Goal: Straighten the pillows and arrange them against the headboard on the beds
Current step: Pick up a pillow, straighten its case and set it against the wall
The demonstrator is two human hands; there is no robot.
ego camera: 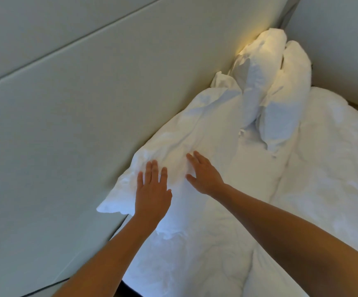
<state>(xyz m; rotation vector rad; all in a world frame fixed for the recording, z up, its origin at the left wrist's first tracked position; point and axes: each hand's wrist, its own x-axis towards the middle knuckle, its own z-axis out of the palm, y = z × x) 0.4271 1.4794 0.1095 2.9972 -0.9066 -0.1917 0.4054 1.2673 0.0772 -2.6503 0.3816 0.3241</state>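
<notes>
A long white pillow lies flat along the padded headboard. My left hand rests palm down on its near end, fingers spread. My right hand lies flat on the pillow's middle, fingers apart. Neither hand grips anything. Two more white pillows stand upright in the far corner: one leans on the headboard, the other leans against the first. A smaller white corner of fabric pokes up behind the flat pillow.
A rumpled white duvet covers the bed to the right. A pale wall closes the far right corner. A dark gap shows between the headboard and the bed at the bottom.
</notes>
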